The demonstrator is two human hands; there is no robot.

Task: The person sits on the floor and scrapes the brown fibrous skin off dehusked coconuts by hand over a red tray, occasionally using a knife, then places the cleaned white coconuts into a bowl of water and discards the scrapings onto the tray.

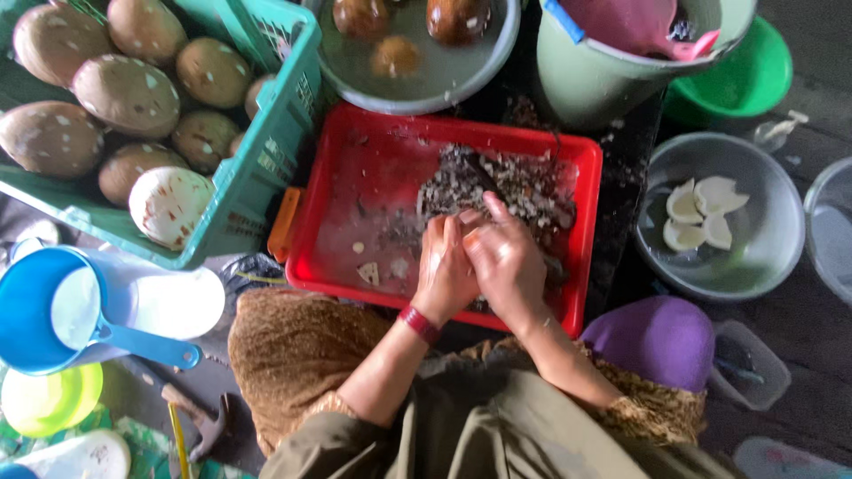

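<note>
Working over the red tray (355, 168), left hand (444, 270) and right hand (508, 266) close together around something hidden, beside the dark peel heap (515, 186); peeled white pieces (701, 213) lie right, unpeeled brown ones (124, 89) left.

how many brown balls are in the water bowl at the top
3: one at the back left, one at the back right, one smaller in front. The frame's top edge may hide more.
</note>
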